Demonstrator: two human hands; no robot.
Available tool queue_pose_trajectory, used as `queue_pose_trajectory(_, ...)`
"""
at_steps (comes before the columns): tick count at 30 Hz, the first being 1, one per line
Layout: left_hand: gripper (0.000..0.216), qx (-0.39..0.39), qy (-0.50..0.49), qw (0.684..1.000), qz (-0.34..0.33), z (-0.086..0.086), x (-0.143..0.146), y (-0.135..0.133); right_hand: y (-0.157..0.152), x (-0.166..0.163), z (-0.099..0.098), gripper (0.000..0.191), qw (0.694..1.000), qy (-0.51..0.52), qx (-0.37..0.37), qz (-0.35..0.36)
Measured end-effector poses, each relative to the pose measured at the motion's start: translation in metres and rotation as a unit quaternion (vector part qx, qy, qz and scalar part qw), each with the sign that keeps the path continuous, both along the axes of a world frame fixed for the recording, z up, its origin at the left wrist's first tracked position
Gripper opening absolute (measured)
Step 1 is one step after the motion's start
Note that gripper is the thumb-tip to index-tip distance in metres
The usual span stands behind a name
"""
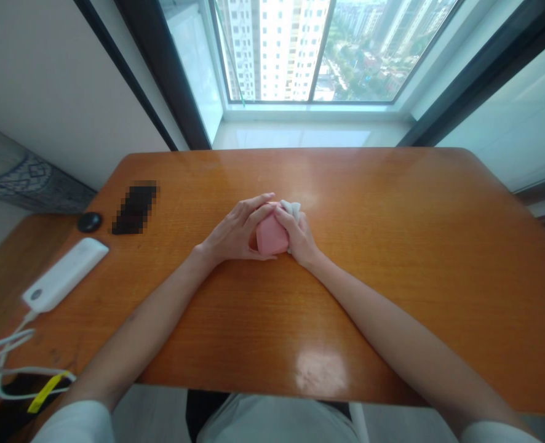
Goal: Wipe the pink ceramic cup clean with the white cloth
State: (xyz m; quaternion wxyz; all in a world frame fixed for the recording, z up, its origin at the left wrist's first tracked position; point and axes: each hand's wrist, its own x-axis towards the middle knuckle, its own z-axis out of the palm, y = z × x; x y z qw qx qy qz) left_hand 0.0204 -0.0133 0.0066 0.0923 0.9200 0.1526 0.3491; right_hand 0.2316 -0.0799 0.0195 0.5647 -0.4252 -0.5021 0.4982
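Both my hands meet at the middle of the orange wooden table (pixel 392 258). Between them is a small pink object (pixel 270 237), soft-looking, resting on or just above the tabletop. My left hand (pixel 235 234) curls over its left side with fingers bent across the top. My right hand (pixel 300 237) grips its right side, and a bit of white cloth or paper (pixel 293 208) sticks out above its fingers. What the pink object is I cannot make out.
A white power bank (pixel 64 274) with a white cable (pixel 9 357) lies at the left edge. A black round item (pixel 90 222) and a blurred-out dark rectangle (pixel 135 208) lie at the far left. A window (pixel 309 49) is beyond the table.
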Motion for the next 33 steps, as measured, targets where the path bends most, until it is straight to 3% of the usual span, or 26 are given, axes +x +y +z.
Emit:
queue_pose_trajectory(6,0.122,-0.085,-0.054,0.995,0.019,0.002,0.011,-0.012,-0.002,0.002,0.001,0.057,0.999,-0.027,0.012,-0.017)
queue_pose_trajectory(11,0.098,-0.265,-0.099,0.959,0.008,-0.001,0.017,-0.016,-0.004,0.002,0.003,0.055,0.998,-0.062,0.029,0.004)
queue_pose_trajectory(14,0.092,-0.319,-0.099,0.942,0.004,-0.006,0.018,-0.017,-0.004,0.002,0.002,0.055,0.997,-0.065,0.034,0.009)
queue_pose_trajectory(17,0.102,-0.299,-0.107,0.948,-0.004,-0.010,0.016,-0.014,-0.003,0.002,0.000,0.054,0.999,-0.044,0.025,0.006)
queue_pose_trajectory(22,0.135,-0.129,-0.050,0.990,-0.024,-0.008,0.006,-0.003,-0.001,0.002,-0.001,0.054,1.000,-0.019,-0.003,0.001)
queue_pose_trajectory(25,0.134,-0.073,-0.003,0.997,-0.009,-0.002,0.005,-0.002,0.001,0.001,0.000,0.052,1.000,0.004,-0.009,0.003)
queue_pose_trajectory(30,0.124,-0.109,-0.062,0.992,0.002,0.002,0.014,-0.010,0.004,0.001,-0.001,0.053,1.000,0.014,-0.007,-0.022)
queue_pose_trajectory(33,0.119,-0.203,-0.074,0.976,0.026,-0.001,0.018,-0.014,0.003,0.002,-0.003,0.057,1.000,-0.011,0.000,-0.024)
